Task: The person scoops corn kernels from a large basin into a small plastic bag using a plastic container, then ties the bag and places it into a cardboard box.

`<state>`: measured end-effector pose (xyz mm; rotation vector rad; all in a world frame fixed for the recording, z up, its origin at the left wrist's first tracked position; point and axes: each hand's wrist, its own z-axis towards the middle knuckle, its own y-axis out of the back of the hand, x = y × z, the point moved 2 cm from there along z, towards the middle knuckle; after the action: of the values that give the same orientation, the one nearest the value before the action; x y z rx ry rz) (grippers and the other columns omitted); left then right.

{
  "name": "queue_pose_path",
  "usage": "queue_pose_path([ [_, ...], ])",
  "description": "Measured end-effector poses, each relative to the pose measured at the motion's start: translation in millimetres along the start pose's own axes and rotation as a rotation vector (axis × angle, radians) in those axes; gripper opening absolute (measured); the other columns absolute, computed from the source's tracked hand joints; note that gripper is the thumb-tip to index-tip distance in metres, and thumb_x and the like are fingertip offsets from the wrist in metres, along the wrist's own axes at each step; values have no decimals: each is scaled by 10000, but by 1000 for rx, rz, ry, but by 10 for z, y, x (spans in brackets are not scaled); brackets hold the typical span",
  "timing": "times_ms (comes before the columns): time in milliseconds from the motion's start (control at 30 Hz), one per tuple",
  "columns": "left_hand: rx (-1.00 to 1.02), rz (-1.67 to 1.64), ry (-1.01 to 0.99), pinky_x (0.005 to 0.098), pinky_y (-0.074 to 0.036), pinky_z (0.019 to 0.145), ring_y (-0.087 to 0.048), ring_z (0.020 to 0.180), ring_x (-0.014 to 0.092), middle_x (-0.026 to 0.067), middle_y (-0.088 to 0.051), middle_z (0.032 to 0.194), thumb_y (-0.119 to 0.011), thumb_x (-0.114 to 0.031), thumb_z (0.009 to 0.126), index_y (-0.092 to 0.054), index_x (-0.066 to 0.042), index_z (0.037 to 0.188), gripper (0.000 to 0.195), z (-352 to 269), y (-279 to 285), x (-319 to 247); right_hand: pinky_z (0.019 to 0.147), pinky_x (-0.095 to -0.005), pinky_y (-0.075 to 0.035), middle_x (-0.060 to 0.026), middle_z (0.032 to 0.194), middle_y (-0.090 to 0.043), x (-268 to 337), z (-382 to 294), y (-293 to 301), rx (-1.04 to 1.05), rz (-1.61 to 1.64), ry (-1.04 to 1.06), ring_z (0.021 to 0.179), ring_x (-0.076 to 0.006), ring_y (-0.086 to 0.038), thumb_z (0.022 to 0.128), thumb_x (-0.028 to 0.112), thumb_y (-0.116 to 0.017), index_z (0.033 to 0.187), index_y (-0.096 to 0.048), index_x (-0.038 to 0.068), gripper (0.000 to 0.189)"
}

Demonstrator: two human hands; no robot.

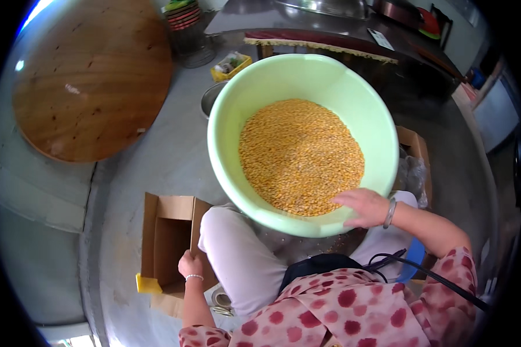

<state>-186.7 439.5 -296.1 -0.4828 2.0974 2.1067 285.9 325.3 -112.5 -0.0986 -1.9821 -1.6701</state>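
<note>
A large pale green plastic tub [286,78] stands before me, partly filled with dried yellow corn kernels [301,152]. Over its near right rim reaches my right hand [368,209], fingers apart above the edge of the kernels; nothing shows in it, though its palm side is hidden. At the left, beside my knee, is an open cardboard box [151,243] with a dark interior and no contents visible. My left hand [190,263] grips the box's right edge. Yellow tape [149,284] sticks to a near corner of the box.
A round wooden tabletop [95,82] leans at the upper left. Behind the tub are a metal bowl [208,102], a yellow basket [232,67] and a dark table [252,19]. Another carton [417,143] holds clear plastic at the right. A tape roll [220,298] lies by my left leg.
</note>
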Motion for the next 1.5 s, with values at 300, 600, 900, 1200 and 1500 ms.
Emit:
queue_pose_path([
  [300, 113, -655, 203, 348, -483, 652, -595, 735, 274, 156, -612, 828, -491, -180, 802, -592, -23, 850, 193, 310, -152, -119, 575, -223, -467, -47, 764, -599, -1273, -1655, 497, -823, 402, -765, 677, -102, -568, 763, 41, -554, 994, -570, -7, 237],
  [600, -300, -733, -690, 279, -466, 700, -584, 767, 198, 110, -607, 853, -532, 46, 760, -578, 9, 914, 165, 418, 1120, -2768, 646, -282, -482, -92, 830, -607, -2370, -2553, -421, -837, 292, -1275, 698, -182, -587, 601, 134, -703, 940, -639, 70, 350],
  [900, 142, -898, -570, 221, -463, 620, -576, 663, 122, 75, -609, 750, -515, 55, 765, -592, 9, 820, 105, 535, 195, -3214, 1017, -359, -250, -124, 1375, -231, -2284, -2497, -377, -684, -2, -1658, 1246, -307, -249, 609, 238, -701, 1028, -614, 277, 429],
  [1200, 244, -970, -503, 187, -440, 539, -555, 592, 91, 47, -579, 698, -462, 52, 779, -581, 47, 797, 120, 640, 161, -3286, 924, -331, -363, -136, 1268, -409, -3276, -2594, -944, -652, -5, -1644, 1119, -260, -442, 589, 207, -714, 1014, -620, 98, 449],
  [1500, 290, -996, -522, 190, -441, 534, -558, 581, 89, 37, -572, 671, -486, 32, 774, -585, 41, 798, 102, 744, 118, -3351, 520, -253, -466, -53, 698, -573, -2568, -2121, 746, -1732, 837, -634, 560, -149, -543, 654, -90, -487, 809, -597, -7, 207],
])
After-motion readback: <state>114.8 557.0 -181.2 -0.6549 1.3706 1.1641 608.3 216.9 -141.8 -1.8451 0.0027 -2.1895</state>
